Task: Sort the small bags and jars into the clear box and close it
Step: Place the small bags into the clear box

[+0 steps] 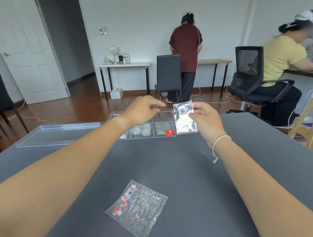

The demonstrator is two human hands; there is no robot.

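The clear box (pixel 167 110) stands open at the far side of the dark table, with several small clear jars (pixel 141 130) in its middle compartment and a small bag in the right one. My right hand (pixel 205 120) is shut on a small clear bag (pixel 184 119), held upright just right of the box. My left hand (pixel 143 109) hovers over the box with fingers loosely curled and nothing in it. Another small clear bag (pixel 136 208) with red and white flower prints lies flat on the table close to me.
The box's clear lid (pixel 57 134) lies upside down at the table's left. Beyond the table are a black chair (pixel 168 74), a white desk (pixel 124 65), a standing person and a seated person in an office chair (pixel 249 75).
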